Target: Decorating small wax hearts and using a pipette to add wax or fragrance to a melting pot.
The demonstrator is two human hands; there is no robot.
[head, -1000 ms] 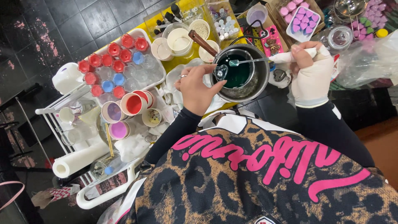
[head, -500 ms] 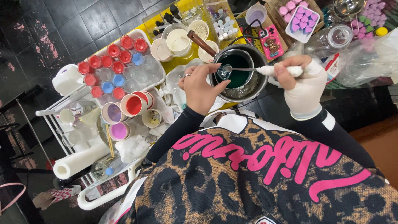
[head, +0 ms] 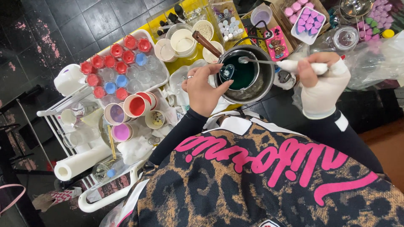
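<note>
A metal pot (head: 264, 82) with a brown wooden handle (head: 206, 43) holds dark green liquid (head: 244, 73). My left hand (head: 203, 89) pinches a small heart-shaped mould (head: 227, 72) over the pot's near rim. My right hand (head: 322, 80), wrapped in a white bandage or glove, grips the white handle of a metal spoon (head: 269, 62). The spoon's bowl hovers over the green liquid, close to the heart mould.
A white tray (head: 162, 77) of small red, blue and clear cups lies to the left. Pink, red and purple cups (head: 136, 106) stand nearer. A paper towel roll (head: 80, 162) lies at lower left. A tray of pink hearts (head: 308, 23) and a glass lid (head: 345, 38) are behind the pot.
My right hand has swung out to the right and lifted the spoon level over the pot. My left hand has stayed at the rim with the heart mould.
</note>
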